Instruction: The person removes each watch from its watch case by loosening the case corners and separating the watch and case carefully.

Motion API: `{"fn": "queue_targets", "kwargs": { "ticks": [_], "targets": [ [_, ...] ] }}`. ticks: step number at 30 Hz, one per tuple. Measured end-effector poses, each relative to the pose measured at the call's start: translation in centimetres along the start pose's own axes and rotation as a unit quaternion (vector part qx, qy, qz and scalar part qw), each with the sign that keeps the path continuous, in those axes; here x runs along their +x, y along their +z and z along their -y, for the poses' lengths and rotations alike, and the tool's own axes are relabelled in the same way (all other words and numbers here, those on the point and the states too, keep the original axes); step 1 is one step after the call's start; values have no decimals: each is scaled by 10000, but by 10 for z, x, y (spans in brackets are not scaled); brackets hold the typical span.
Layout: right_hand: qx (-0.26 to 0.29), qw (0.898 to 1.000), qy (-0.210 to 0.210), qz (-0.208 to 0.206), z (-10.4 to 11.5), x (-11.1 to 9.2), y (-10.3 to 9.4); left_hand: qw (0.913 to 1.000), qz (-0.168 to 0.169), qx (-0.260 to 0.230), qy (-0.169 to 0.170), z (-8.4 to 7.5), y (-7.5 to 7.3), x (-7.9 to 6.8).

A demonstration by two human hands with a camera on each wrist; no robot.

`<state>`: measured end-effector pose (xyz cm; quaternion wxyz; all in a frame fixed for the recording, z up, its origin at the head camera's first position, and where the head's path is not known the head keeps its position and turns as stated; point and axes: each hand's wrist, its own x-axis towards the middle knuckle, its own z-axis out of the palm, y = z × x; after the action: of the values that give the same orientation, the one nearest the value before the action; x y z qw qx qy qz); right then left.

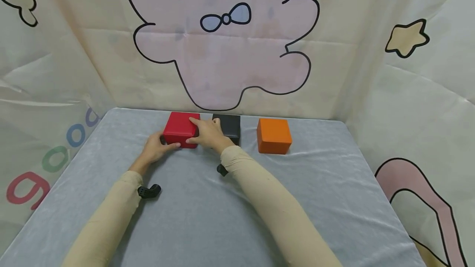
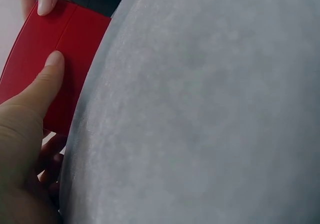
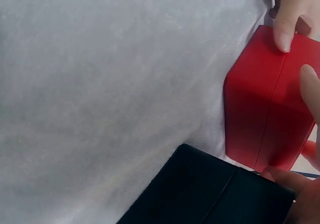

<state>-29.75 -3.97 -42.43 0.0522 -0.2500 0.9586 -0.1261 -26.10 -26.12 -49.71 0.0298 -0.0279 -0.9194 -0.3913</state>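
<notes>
A red box [image 1: 179,123] with a thin seam round it rests on the table between both hands. My left hand [image 1: 154,148] grips its left end, with the thumb [image 2: 51,77] on the front face and the other fingers round the side. At the right end, my right hand [image 1: 210,133] holds it, thumb low on the front and a finger on top. Right behind that hand stands a black box [image 1: 231,125], partly hidden by it. In the right wrist view the black box [image 3: 200,189] lies close to the red box [image 3: 265,99].
An orange box [image 1: 274,135] stands right of the black one, with a gap between them. Grey-blue cloth [image 1: 200,209] covers the table. A printed curtain [image 1: 334,52] rises behind the table's back edge and along both sides. Each wrist wears a black strap device [image 1: 149,191].
</notes>
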Motion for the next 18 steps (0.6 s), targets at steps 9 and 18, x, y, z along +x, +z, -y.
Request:
{"fn": "queue_targets", "kwargs": {
  "ticks": [9,18],
  "targets": [
    [-317,9994,16,-126,2,0,2,9998,-28,32,-177,-1,3,0],
    [-557,9981,-186,-185,0,1,4,9997,-146,50,-192,-1,4,1]
  ]
}}
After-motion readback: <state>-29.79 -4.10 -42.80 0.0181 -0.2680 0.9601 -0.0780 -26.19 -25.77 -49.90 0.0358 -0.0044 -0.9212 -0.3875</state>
